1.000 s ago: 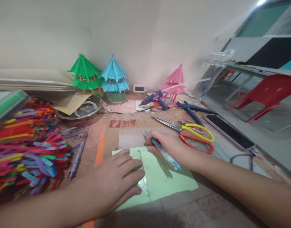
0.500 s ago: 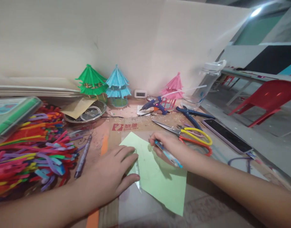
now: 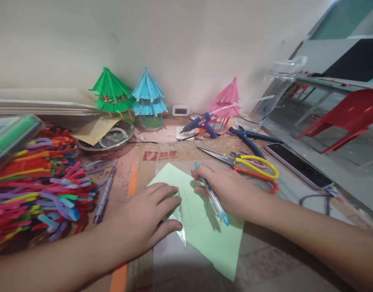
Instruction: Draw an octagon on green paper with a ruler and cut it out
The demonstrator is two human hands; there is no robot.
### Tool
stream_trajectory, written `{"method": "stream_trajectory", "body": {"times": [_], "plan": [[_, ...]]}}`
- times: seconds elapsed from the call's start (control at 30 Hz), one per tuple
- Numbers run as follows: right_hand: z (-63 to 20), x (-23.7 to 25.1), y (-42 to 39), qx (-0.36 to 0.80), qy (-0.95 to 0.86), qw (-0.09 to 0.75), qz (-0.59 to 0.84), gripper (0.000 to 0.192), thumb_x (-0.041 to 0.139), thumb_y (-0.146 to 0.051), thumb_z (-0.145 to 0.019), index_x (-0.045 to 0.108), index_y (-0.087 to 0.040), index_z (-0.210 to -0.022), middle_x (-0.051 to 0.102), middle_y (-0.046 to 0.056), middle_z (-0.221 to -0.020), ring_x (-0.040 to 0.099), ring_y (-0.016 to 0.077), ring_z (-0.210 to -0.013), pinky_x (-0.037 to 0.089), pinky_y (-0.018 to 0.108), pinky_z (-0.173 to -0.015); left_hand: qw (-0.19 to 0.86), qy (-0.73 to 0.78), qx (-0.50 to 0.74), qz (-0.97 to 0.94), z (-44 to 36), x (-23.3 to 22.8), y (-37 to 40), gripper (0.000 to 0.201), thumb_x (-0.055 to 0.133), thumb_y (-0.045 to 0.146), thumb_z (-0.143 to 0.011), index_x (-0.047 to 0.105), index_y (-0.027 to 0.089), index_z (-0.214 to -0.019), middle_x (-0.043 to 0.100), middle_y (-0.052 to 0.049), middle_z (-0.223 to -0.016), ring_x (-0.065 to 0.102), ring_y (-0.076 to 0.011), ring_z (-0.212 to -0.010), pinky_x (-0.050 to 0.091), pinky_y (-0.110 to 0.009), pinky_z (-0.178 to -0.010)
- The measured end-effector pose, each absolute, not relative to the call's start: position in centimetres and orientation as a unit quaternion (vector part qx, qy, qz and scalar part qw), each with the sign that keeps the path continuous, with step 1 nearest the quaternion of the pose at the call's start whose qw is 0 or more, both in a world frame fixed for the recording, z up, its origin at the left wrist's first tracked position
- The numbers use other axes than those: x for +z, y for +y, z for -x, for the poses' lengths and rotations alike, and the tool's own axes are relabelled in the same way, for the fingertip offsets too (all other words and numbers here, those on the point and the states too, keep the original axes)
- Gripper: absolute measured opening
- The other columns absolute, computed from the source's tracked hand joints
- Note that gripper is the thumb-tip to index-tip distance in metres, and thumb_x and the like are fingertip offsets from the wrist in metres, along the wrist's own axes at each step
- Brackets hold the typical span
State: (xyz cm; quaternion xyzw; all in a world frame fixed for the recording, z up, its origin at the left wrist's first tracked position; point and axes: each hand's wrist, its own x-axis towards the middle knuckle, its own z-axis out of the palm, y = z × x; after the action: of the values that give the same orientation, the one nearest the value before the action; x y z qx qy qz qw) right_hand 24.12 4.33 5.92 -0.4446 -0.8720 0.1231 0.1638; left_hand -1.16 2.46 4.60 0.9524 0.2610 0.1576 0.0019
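My left hand (image 3: 157, 215) lies spread over the left side of a light green sheet of paper (image 3: 215, 239). Under its fingers is a narrow, clear pointed strip (image 3: 181, 229), perhaps a ruler or set square; most of it is hidden. In my right hand (image 3: 226, 186) is a clear pen with blue parts (image 3: 215, 200), gripped between fingers and thumb above the paper's right side. Faint lines show on the sheet. Just beyond the right hand lie scissors (image 3: 256, 164) with one yellow and one red handle.
Colourful pipe cleaners (image 3: 43, 190) heap at left, beside another pen (image 3: 105, 196) and a metal dish (image 3: 125, 140). A blue glue gun (image 3: 200, 125), pliers (image 3: 250, 140), a phone (image 3: 299, 166) and a bottle (image 3: 273, 95) stand or lie beyond. Green (image 3: 112, 91), blue (image 3: 147, 97) and pink (image 3: 227, 99) pavilion models line the wall.
The pen has turned in my right hand, and its blue end now shows above the fingers. My left hand stays on the clear strip. The view has shifted slightly.
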Motion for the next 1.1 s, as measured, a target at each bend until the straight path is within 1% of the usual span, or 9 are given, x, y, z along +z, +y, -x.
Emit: {"method": "stream_trajectory", "body": {"times": [0.1,0.27,0.37,0.6,0.77,0.87,0.93,1.03,1.1], "plan": [[-23.8,5.1,4.8,0.095,-0.870,0.241,0.420,0.006,0.060,-0.026,-0.097,0.061,-0.020,-0.099,0.072,0.010,-0.097,0.068,0.0282,-0.092,0.050,0.039,-0.080,0.010,0.262,0.160,-0.952,1.1,4.7,2.8,0.038,0.047,0.044,-0.105,0.065,0.013,-0.119,0.070,-0.014,-0.120,0.066,-0.0302,-0.110,0.058,-0.045,-0.090],[-23.3,4.0,5.3,0.248,-0.803,0.352,0.412,0.014,0.049,-0.029,-0.100,0.060,-0.021,-0.102,0.074,0.006,-0.095,0.071,0.0202,-0.085,0.054,0.032,-0.075,0.010,0.263,0.163,-0.951,1.2,4.9,2.9,0.040,0.054,0.045,-0.102,0.067,0.013,-0.121,0.071,-0.014,-0.123,0.066,-0.0306,-0.114,0.057,-0.046,-0.095],[-23.2,3.9,5.3,0.291,-0.787,0.358,0.409,0.019,0.046,-0.034,-0.101,0.058,-0.020,-0.102,0.073,0.007,-0.094,0.069,0.0189,-0.082,0.054,0.031,-0.072,-0.003,0.267,0.158,-0.951,0.9,4.9,2.8,0.044,0.057,0.043,-0.098,0.066,0.011,-0.127,0.071,-0.014,-0.127,0.064,-0.0344,-0.118,0.054,-0.052,-0.099],[-23.1,4.1,5.4,0.306,-0.792,0.346,0.400,0.017,0.046,-0.034,-0.099,0.055,-0.021,-0.102,0.070,0.005,-0.091,0.065,0.0180,-0.079,0.053,0.031,-0.072,-0.028,0.299,0.140,-0.943,-0.1,4.4,3.7,0.051,0.045,0.046,-0.105,0.063,0.007,-0.133,0.068,-0.019,-0.133,0.063,-0.0364,-0.116,0.057,-0.055,-0.093],[-23.1,4.0,5.5,0.309,-0.792,0.340,0.401,0.018,0.046,-0.036,-0.099,0.055,-0.021,-0.102,0.070,0.006,-0.093,0.066,0.0191,-0.083,0.054,0.032,-0.075,-0.030,0.281,0.152,-0.947,0.3,4.4,3.5,0.045,0.042,0.044,-0.107,0.064,0.011,-0.128,0.066,-0.018,-0.134,0.064,-0.0366,-0.115,0.058,-0.057,-0.091],[-23.2,4.0,5.5,0.290,-0.804,0.335,0.397,0.013,0.049,-0.032,-0.098,0.056,-0.022,-0.102,0.072,0.005,-0.097,0.068,0.0187,-0.088,0.055,0.032,-0.078,-0.031,0.252,0.168,-0.953,0.6,4.5,3.2,0.039,0.044,0.040,-0.107,0.063,0.012,-0.127,0.063,-0.019,-0.137,0.060,-0.0383,-0.122,0.054,-0.061,-0.098],[-23.2,4.0,5.4,0.278,-0.809,0.335,0.395,0.010,0.051,-0.030,-0.098,0.056,-0.022,-0.102,0.073,0.006,-0.100,0.069,0.0187,-0.091,0.055,0.032,-0.081,-0.020,0.219,0.175,-0.960,0.8,4.5,3.1,0.032,0.042,0.035,-0.108,0.063,0.016,-0.122,0.066,-0.014,-0.133,0.060,-0.0320,-0.124,0.050,-0.055,-0.106],[-23.2,4.1,5.4,0.282,-0.806,0.329,0.403,0.011,0.051,-0.029,-0.098,0.057,-0.022,-0.102,0.074,0.007,-0.102,0.070,0.0192,-0.093,0.056,0.033,-0.083,0.004,0.171,0.180,-0.969,1.0,4.3,3.3,0.028,0.036,0.026,-0.109,0.063,0.020,-0.116,0.071,-0.005,-0.122,0.063,-0.0201,-0.117,0.046,-0.039,-0.114],[-23.3,4.3,5.5,0.281,-0.805,0.322,0.411,0.011,0.052,-0.028,-0.097,0.058,-0.022,-0.102,0.075,0.007,-0.102,0.071,0.0196,-0.093,0.056,0.033,-0.083,0.016,0.156,0.182,-0.971,1.1,4.0,3.4,0.029,0.034,0.019,-0.109,0.062,0.020,-0.116,0.071,-0.005,-0.121,0.063,-0.0184,-0.116,0.044,-0.035,-0.114]]}}
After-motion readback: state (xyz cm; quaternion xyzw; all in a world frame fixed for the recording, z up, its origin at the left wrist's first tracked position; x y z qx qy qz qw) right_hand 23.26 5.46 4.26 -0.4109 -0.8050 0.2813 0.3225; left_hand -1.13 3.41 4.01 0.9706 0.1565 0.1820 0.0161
